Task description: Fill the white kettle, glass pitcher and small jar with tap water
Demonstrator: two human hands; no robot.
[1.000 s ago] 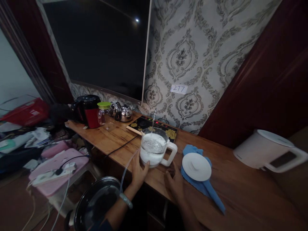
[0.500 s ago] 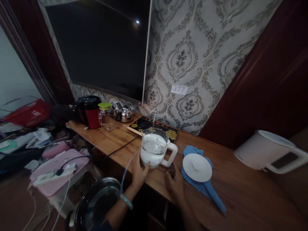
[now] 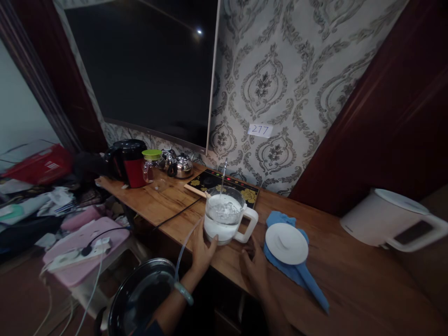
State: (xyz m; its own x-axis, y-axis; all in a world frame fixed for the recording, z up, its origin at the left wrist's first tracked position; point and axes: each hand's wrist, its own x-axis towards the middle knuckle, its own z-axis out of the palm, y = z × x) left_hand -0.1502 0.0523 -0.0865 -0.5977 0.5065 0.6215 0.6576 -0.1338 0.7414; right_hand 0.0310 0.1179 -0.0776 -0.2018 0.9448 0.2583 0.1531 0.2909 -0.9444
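A clear glass kettle (image 3: 224,219) with a white handle (image 3: 249,225) and white lower part stands near the table's front edge, with rippling water inside. My left hand (image 3: 204,248) wraps round its left side, thumb on the front. Below the handle, my right hand (image 3: 255,261) rests near the table with fingers apart, holding nothing. A thin shiny, stream-like shape (image 3: 224,173) rises above the kettle's rim. To the right, a white round lid (image 3: 286,243) lies on a blue cloth (image 3: 304,275). A clear tube (image 3: 182,249) curves past my left wrist.
Behind the kettle lies a black induction cooker (image 3: 206,178) with gold flowers. A white electric kettle (image 3: 385,218) stands far right. At the left are a red and black kettle (image 3: 135,170), a green-lidded glass jug (image 3: 151,170) and steel teapots (image 3: 184,165). A dark pot (image 3: 142,294) sits below.
The water surface in the glass kettle ripples differently. Both hands and the things on the table keep their places.
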